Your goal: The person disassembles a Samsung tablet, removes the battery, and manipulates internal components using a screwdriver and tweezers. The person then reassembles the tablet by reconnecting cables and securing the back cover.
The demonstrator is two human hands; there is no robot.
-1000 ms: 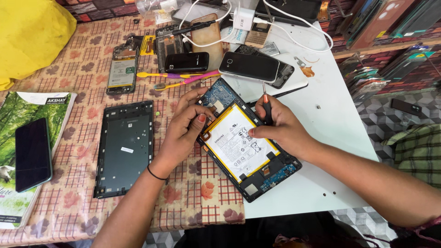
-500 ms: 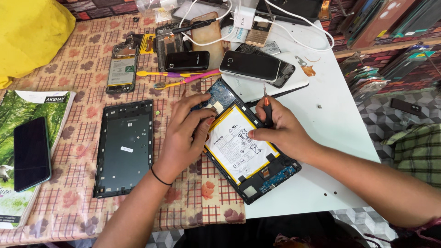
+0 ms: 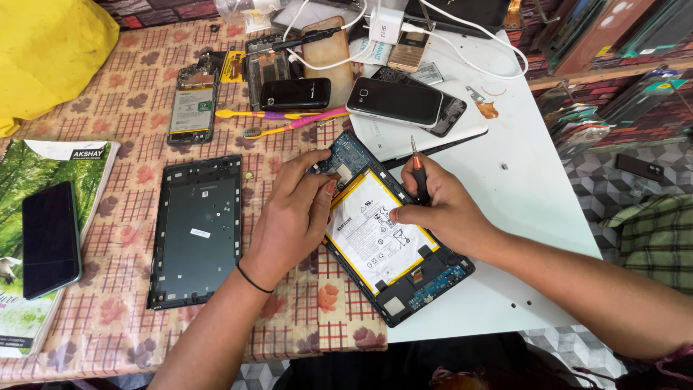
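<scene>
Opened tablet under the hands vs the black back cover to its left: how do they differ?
The opened tablet shows a white battery and blue circuit boards; the black back cover is a bare shell. The tablet lies skewed, half on the white board; the cover lies straight on the patterned cloth. The left hand touches the tablet; the cover is untouched. Both are similar-sized rectangles.

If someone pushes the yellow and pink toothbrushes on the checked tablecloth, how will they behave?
The yellow and pink toothbrushes look thin and plastic, so probably light and easily slid. Their rounded handles may roll a little, though the checked tablecloth could slow them. Lying flat, they cannot tip, and they seem sturdy rather than fragile.
</scene>
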